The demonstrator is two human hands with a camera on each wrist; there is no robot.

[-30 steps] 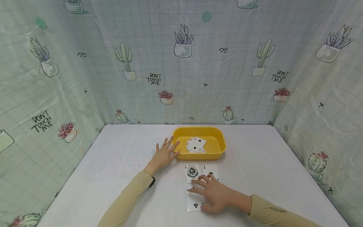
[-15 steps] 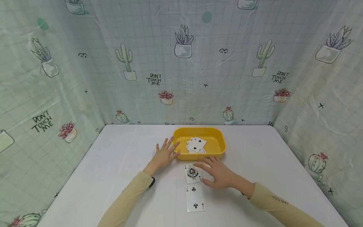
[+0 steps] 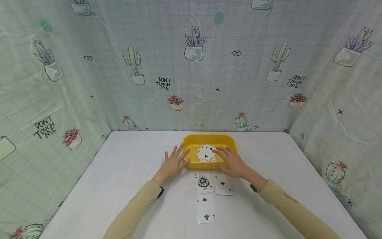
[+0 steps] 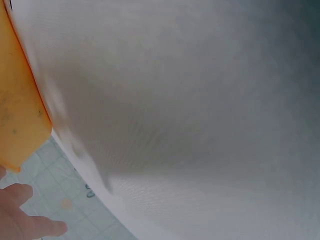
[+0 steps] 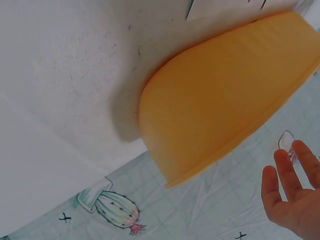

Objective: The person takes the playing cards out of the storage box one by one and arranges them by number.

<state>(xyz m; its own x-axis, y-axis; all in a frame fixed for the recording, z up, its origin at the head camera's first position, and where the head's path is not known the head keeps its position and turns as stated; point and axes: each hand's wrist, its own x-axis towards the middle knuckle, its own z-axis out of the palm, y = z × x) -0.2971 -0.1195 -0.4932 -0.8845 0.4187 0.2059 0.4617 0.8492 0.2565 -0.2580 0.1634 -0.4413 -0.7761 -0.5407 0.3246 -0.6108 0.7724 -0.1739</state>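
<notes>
A yellow tray [image 3: 191, 165] stands toward the back of the table, with several playing cards [image 3: 206, 153] overlapping in a pile inside it. My left hand [image 3: 172, 166] rests against the tray's left side, its fingers spread. Over the tray's right part reaches my right hand [image 3: 234, 163], fingers extended and slightly bent beside the pile; nothing shows in its grasp. In front of the tray lie an ace of spades [image 3: 204, 183] and, to its right, an ace of clubs [image 3: 223, 184]. Below the ace of spades is a two of clubs [image 3: 206, 209], all face up.
The white table [image 3: 134, 149] is bounded at the back and sides by a hanging cloth [image 3: 209, 76] printed with cacti. In the right wrist view the yellow tray's outer wall [image 5: 220, 95] fills the middle.
My right hand has moved from above the two of clubs and the ace of clubs, up and away, to over the tray. The left hand stays in place. The ace of clubs is now uncovered.
</notes>
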